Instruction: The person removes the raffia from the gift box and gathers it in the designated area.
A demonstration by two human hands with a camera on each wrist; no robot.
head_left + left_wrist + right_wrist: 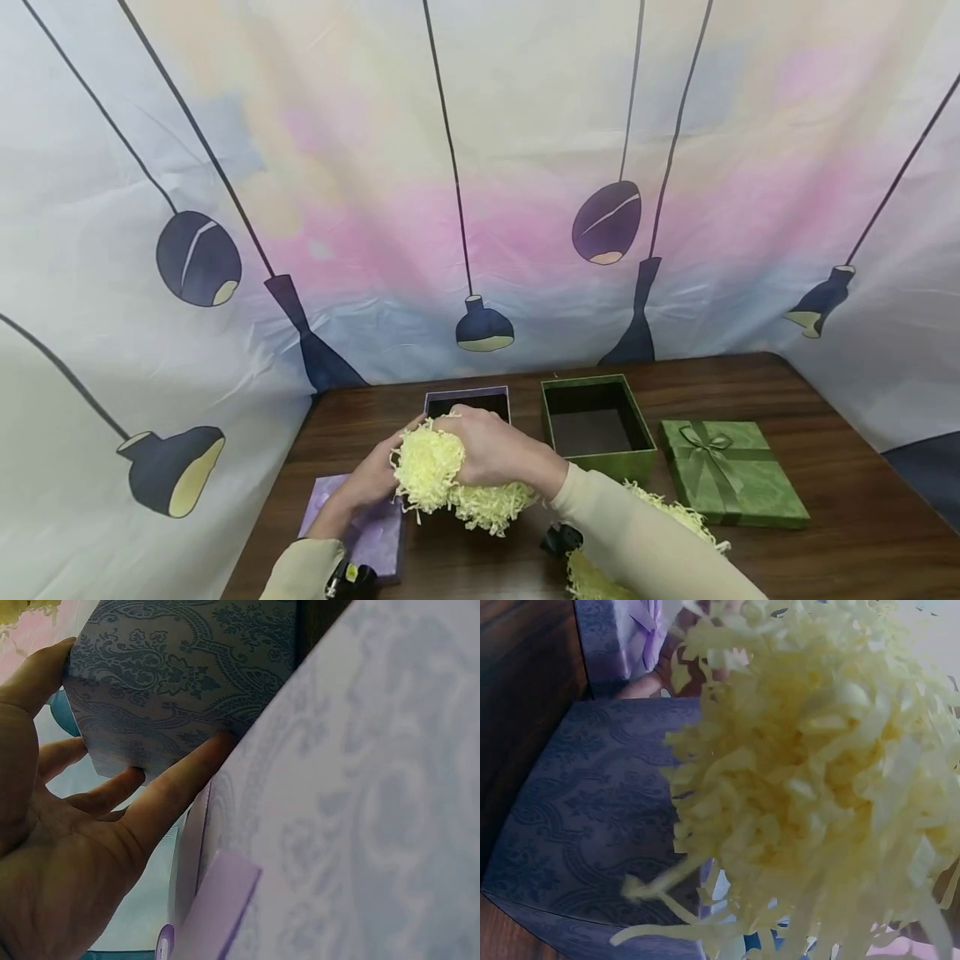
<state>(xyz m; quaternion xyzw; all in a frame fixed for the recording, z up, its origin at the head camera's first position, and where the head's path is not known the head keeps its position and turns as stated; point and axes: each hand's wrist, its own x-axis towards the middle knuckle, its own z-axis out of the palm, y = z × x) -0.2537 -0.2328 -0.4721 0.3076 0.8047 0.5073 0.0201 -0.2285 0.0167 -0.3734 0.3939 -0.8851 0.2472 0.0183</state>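
Observation:
My right hand (491,442) grips a big clump of yellow shredded paper (429,467), with strands hanging down, at the near side of a small open purple box (467,391). In the right wrist view the shredded paper (810,780) covers much of the purple box's patterned side (592,802) and hides most of the fingers. My left hand (82,802) touches the same box (172,682) with thumb and fingers spread and fairly straight. Under the left forearm lies the purple lid (378,537), whose ribbon (646,630) shows in the right wrist view.
Right of the purple box stands an open green box (611,463) with a dark inside. Beside it lies a green lid (757,475) with a ribbon bow. More shredded paper (678,510) shows past the right sleeve. A printed cloth (525,125) hangs behind the wooden table (847,492).

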